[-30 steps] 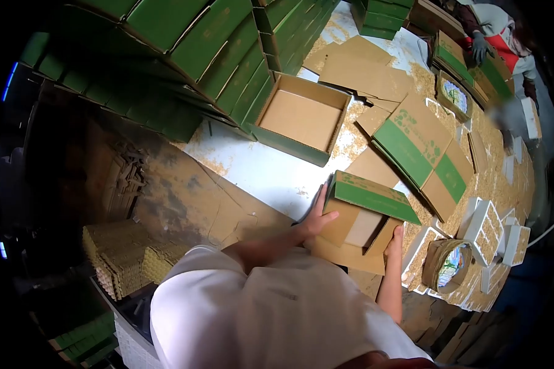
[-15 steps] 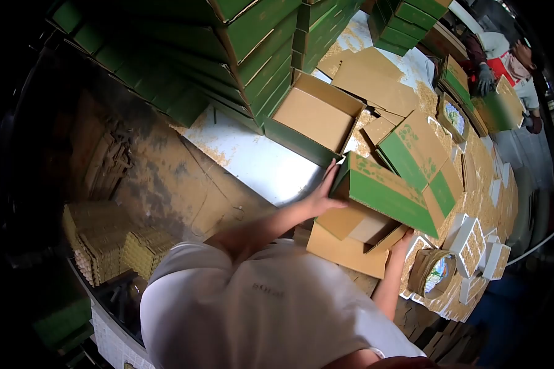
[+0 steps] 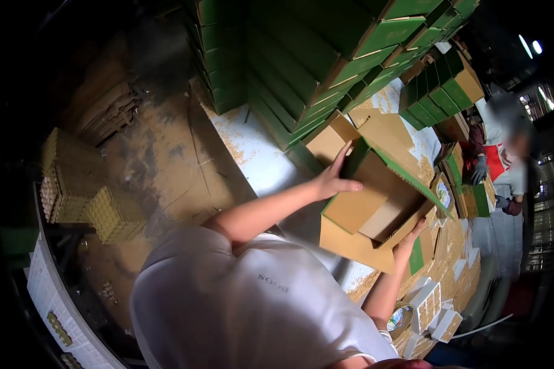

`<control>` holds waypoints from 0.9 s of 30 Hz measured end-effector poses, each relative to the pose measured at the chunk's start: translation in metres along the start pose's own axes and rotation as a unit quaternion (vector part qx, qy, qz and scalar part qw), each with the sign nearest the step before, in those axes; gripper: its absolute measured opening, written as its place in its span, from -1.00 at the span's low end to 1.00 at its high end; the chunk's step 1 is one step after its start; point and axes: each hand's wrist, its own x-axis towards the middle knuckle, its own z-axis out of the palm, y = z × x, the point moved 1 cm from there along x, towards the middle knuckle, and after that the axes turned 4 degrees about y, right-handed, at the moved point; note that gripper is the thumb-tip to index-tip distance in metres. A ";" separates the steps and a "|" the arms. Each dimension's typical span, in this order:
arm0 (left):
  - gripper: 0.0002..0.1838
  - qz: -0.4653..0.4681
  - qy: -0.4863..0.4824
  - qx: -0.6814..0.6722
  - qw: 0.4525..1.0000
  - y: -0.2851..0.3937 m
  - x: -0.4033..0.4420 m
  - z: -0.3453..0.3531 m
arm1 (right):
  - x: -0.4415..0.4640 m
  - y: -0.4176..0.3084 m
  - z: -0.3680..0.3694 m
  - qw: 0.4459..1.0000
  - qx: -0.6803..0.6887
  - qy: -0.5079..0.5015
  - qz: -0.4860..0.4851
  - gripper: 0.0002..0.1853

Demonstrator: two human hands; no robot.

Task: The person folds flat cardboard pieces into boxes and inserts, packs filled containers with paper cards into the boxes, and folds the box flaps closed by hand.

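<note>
Between my hands is a brown cardboard box (image 3: pixel 366 190) with green outer faces, held tilted so that its inside and a loose lower flap show. My left hand (image 3: pixel 333 183) grips its left side, thumb toward me and fingers stretched up along the edge. At the lower right corner, my right hand (image 3: pixel 407 243) holds the box from beneath; some of its fingers are hidden. Just behind the held box, another open box (image 3: pixel 327 142) rests on the white table (image 3: pixel 261 157), partly covered from view.
Tall stacks of green boxes (image 3: pixel 326 74) rise at the back. Yellowish egg trays (image 3: pixel 114 212) are piled at left. On the right lie white foam pieces (image 3: pixel 426 304) amid brown shreds. A co-worker (image 3: pixel 498 160) in gloves and a red apron handles boxes across the table.
The held box has tipped up, turning its inside toward me and hiding most of its printed green face. My view has swung, and the co-worker's box has lowered.
</note>
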 end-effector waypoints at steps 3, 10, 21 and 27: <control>0.20 0.028 -0.007 0.042 0.999 0.019 0.018 -0.013 | 0.023 0.008 0.012 0.999 0.041 -0.013 0.032 -0.05; 0.25 0.043 0.035 0.196 0.979 0.047 0.024 -0.012 | 0.059 0.041 0.031 0.992 0.102 -0.080 -0.002 -0.15; 0.27 0.026 0.045 0.338 0.940 0.073 0.008 -0.004 | 0.044 0.033 0.058 0.998 0.064 -0.021 -0.016 -0.16; 0.27 -0.082 -0.013 0.270 0.959 0.086 0.033 -0.031 | 0.023 0.043 0.075 0.997 0.037 -0.004 -0.066 -0.16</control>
